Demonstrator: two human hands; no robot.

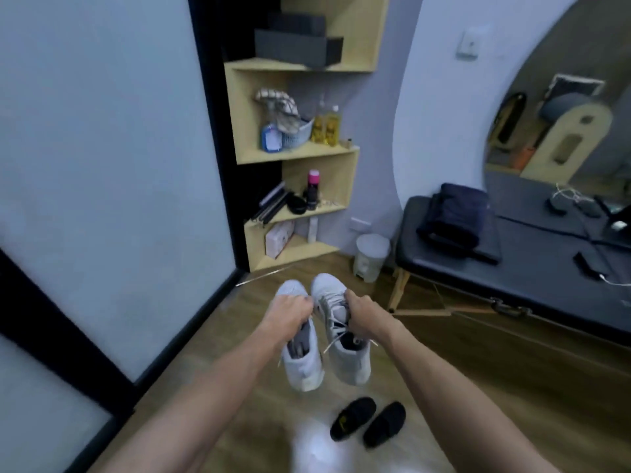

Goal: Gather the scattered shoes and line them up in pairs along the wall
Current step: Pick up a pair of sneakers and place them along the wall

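Both hands raised, one white sneaker in each.

At 6 o'clock, the black shoes (368, 423) lie paired on the floor (478, 387). Above them, your left hand (290, 310) grips the left white sneaker (302, 361), fingers curled into its opening; your right hand (363, 314) pinches the right white sneaker (341, 339) at its laces. At 12 o'clock stands the corner shelf (297, 155).

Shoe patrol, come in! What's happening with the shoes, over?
Left hand grips one white sneaker, right hand the other. Both held above the floor. Black shoes lie paired below. Path to wall open.
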